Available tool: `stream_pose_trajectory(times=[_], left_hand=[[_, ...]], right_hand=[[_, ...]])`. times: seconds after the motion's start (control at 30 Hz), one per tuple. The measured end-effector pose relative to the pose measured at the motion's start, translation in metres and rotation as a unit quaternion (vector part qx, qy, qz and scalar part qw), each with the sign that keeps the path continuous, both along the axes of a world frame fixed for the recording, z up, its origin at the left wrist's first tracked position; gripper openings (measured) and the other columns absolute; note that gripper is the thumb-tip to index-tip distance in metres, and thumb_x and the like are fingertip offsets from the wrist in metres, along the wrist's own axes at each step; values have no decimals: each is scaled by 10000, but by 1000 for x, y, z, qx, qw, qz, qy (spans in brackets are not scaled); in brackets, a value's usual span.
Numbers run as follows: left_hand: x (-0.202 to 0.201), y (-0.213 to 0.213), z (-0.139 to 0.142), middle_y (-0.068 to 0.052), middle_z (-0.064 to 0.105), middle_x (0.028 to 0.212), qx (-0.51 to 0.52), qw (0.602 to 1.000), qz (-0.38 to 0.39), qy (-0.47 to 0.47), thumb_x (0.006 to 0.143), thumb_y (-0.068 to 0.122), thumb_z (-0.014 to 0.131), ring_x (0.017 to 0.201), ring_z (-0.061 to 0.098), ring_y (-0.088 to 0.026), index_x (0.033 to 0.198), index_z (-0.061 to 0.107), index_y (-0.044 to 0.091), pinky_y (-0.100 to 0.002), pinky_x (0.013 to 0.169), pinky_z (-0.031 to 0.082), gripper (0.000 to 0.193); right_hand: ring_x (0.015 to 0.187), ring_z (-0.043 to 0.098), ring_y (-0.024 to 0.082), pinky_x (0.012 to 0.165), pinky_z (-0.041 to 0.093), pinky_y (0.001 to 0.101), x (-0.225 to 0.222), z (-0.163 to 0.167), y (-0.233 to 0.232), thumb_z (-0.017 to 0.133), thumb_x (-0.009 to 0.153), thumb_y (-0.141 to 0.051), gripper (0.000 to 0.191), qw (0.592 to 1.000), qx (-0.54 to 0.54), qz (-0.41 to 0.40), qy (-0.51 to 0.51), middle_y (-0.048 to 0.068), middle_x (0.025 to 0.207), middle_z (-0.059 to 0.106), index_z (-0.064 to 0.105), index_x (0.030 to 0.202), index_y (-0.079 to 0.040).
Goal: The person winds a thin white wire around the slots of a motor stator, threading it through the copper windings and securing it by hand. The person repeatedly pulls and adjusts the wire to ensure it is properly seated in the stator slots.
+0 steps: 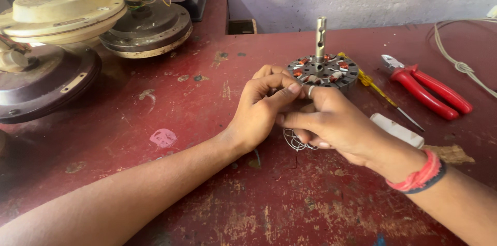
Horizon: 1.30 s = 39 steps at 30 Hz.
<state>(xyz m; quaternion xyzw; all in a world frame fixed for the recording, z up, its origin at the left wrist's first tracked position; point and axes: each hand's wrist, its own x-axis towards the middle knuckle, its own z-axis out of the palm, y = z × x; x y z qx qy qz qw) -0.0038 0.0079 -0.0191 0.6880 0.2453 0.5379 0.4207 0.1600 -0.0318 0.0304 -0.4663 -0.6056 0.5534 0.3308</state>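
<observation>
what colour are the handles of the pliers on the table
Red, on the pliers lying at the right of the table, seen clearly in the head view.

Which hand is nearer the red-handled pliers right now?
Right. The right hand is nearer the red-handled pliers; the left hand lies farther away, beyond the right.

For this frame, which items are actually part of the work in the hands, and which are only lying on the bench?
In use:
left hand
right hand
fan stator with upright shaft, touched by both hands
thin wire coil under the hands

Lying about:
red-handled pliers
yellow screwdriver
white block
ceiling fan housings, far left
knotted cord
</observation>
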Motion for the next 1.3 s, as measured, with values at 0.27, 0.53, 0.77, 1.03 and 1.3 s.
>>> stream_pose_trajectory(times=[0.27, 0.53, 0.77, 1.03, 1.3], left_hand=[[-3, 2, 0, -51, 592, 1028, -35, 999, 10, -10, 1005, 179, 628, 1044, 536, -160, 879, 722, 17, -318, 912, 455, 225], [-2, 11, -2, -50, 594, 982, -99, 989, 94, -54, 984, 203, 648, 927, 584, -142, 880, 734, 7, -319, 863, 462, 238], [2, 11, -1, -31, 614, 1033, -135, 987, 8, -84, 977, 213, 666, 932, 647, -144, 960, 732, 25, -320, 848, 532, 201], [5, 17, -4, -10, 630, 964, -133, 988, 43, -69, 998, 209, 663, 865, 595, -97, 980, 727, 1, -285, 786, 511, 219], [2, 10, 6, -66, 611, 786, -161, 953, 251, 54, 970, 144, 598, 718, 480, -119, 887, 635, -2, -328, 640, 433, 172]], right_hand=[[397, 392, 65, 339, 252, 232, -6, -11, -3, 620, 904, -125, 107, 992, -101, -14, 70, 19, 569, 538, 636, 863, -28], [436, 414, 62, 364, 298, 238, 24, -4, 7, 652, 897, -84, 146, 989, 46, 2, 144, -2, 565, 516, 637, 770, -13], [369, 421, 90, 318, 278, 241, 10, 5, 7, 733, 824, -148, 368, 999, -43, -16, -23, 51, 553, 617, 612, 1171, -117], [408, 394, 47, 345, 285, 216, 24, -6, 19, 738, 885, -175, 239, 986, -95, 98, 100, -34, 566, 491, 689, 1012, 21], [574, 405, 99, 564, 341, 273, 131, 51, 39, 617, 923, -128, 196, 924, 55, 132, 353, -41, 655, 445, 655, 771, -10]])
